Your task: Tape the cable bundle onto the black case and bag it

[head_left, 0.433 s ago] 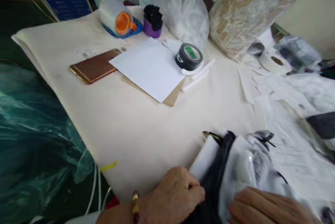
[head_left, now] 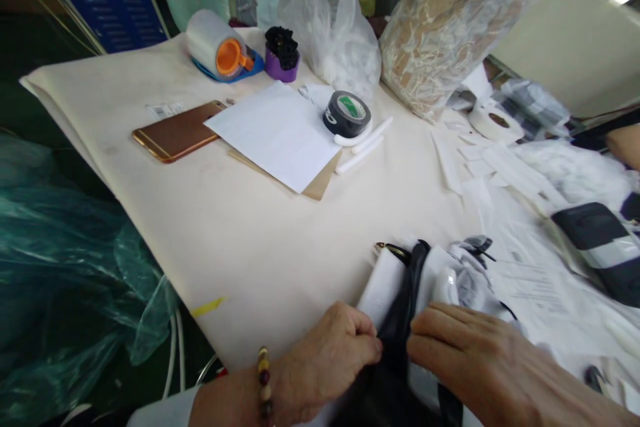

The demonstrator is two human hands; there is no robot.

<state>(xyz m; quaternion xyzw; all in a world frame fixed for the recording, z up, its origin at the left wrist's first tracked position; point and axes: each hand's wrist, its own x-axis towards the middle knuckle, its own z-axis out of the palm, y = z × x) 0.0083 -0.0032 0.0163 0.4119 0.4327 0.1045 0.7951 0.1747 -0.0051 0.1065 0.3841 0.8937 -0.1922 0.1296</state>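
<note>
At the table's near edge my left hand (head_left: 330,354), with a bead bracelet on the wrist, is closed in a pinch on the edge of a black bag (head_left: 400,334) with white padding (head_left: 383,284) beside it. My right hand (head_left: 465,354) lies on the bag's other side, fingers together and pressed against the black material and the crinkled white wrapping (head_left: 470,280). A small gold clasp (head_left: 387,248) shows at the bag's far end.
On the cream table (head_left: 240,240) lie a gold phone (head_left: 175,130), a white sheet (head_left: 277,130) on cardboard, a black tape roll (head_left: 347,112), white sticks (head_left: 363,144), an orange-capped roll (head_left: 217,47), plastic bags (head_left: 330,27) and papers (head_left: 525,280). Green plastic (head_left: 65,280) hangs at left.
My right hand has moved left and forward onto the bag, next to my left hand. The view has shifted slightly; a dark pouch at right is now sharper.
</note>
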